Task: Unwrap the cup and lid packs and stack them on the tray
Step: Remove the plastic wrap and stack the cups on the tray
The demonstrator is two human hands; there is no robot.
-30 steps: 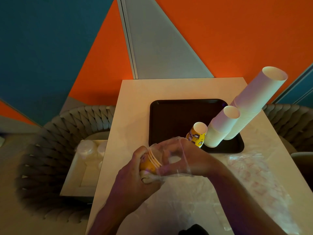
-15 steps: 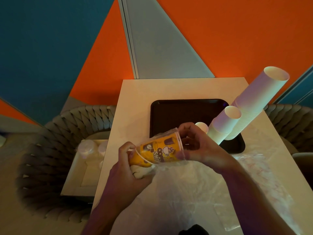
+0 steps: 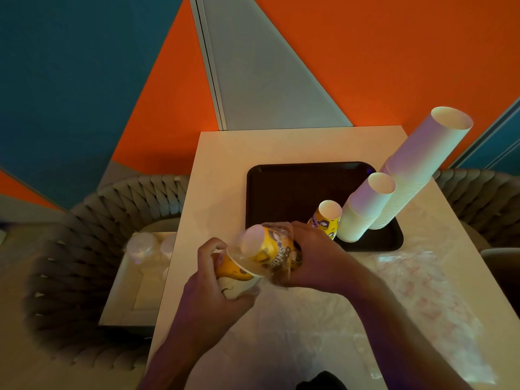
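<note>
Peeling clear wrap (image 3: 281, 235) off yellow cups (image 3: 264, 256) above worktop, 6 o'clock of tray (image 3: 284, 190); left hand (image 3: 209, 294) clenches base, right hand (image 3: 315, 256) pinches wrap; next: strip it, stack them.

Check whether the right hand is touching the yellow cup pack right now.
Touching. The head view shows the right hand with its fingers curled round the far end of the yellow cup pack, no gap between them; the left hand grips the near end.
</note>
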